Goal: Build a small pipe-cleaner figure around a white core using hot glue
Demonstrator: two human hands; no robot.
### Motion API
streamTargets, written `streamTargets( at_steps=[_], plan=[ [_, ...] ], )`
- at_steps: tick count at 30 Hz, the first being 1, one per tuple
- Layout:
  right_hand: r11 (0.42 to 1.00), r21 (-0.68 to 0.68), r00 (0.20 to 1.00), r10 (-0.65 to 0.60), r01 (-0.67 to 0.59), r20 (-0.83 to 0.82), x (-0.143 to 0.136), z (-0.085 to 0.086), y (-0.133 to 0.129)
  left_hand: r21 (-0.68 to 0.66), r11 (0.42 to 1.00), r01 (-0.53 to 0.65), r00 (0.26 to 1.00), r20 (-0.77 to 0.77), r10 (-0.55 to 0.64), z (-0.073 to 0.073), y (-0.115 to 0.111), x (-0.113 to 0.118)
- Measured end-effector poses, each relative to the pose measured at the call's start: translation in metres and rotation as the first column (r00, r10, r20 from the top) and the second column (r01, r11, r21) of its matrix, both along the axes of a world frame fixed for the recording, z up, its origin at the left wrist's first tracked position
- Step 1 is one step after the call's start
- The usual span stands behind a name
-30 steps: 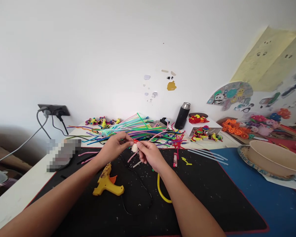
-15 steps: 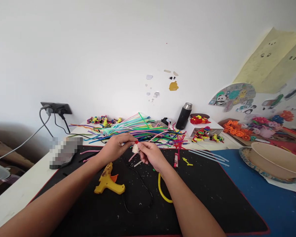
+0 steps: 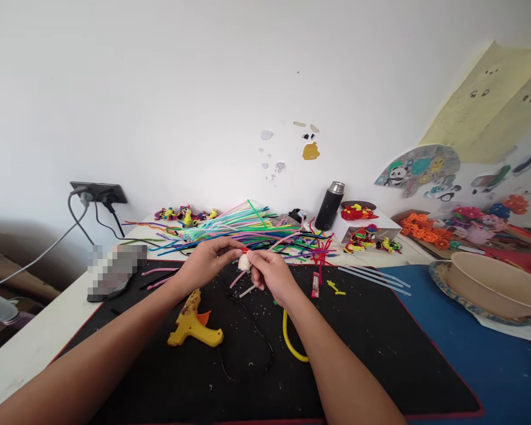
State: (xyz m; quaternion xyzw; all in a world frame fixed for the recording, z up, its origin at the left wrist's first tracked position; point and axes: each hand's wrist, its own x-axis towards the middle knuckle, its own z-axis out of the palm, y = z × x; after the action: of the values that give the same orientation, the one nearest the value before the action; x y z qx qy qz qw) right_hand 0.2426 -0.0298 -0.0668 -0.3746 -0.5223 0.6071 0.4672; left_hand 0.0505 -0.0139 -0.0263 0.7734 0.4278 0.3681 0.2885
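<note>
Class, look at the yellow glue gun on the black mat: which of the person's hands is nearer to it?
Left. The left hand is just beyond the glue gun; the right hand is also beyond it, but farther off to the right.

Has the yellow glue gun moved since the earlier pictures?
No, judged against the black mat, the yellow glue gun lies in the same spot.

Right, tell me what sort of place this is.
Probably a home or small craft workspace: a yellow glue gun lies on a black mat, with a heap of colourful pipe cleaners behind.
</note>
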Motion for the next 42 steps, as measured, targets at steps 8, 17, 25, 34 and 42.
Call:
streamTargets(
  at_steps=[8, 17, 25, 34, 42],
  plan=[
    [0.999, -0.025, 0.999, 0.032, -0.031, 0.012, -0.001, -0.002, 0.0, 0.049, 0.999, -0.01, 1.0, 0.01, 0.01, -0.006, 0.004, -0.002],
    [1.0, -0.007, 0.999, -0.013, 0.013, -0.034, -0.002, -0.003, 0.0, -0.179, 0.983, 0.041, 0.966, 0.257, 0.007, -0.015, 0.006, 0.006],
    [0.999, -0.038, 0.995, -0.008, 0.004, -0.099, -0.002, 0.0, 0.0, -0.275, 0.955, 0.11, 0.906, 0.422, 0.017, -0.017, 0.005, 0.01],
    [0.999, -0.036, 0.991, -0.003, -0.001, -0.137, -0.003, 0.004, -0.001, -0.434, 0.87, 0.235, 0.768, 0.632, 0.108, -0.016, 0.002, 0.012],
    [0.999, -0.014, 0.989, 0.032, -0.035, -0.143, -0.005, 0.003, -0.003, -0.297, 0.947, 0.125, 0.844, 0.533, 0.056, 0.003, -0.005, 0.007]
  ],
)
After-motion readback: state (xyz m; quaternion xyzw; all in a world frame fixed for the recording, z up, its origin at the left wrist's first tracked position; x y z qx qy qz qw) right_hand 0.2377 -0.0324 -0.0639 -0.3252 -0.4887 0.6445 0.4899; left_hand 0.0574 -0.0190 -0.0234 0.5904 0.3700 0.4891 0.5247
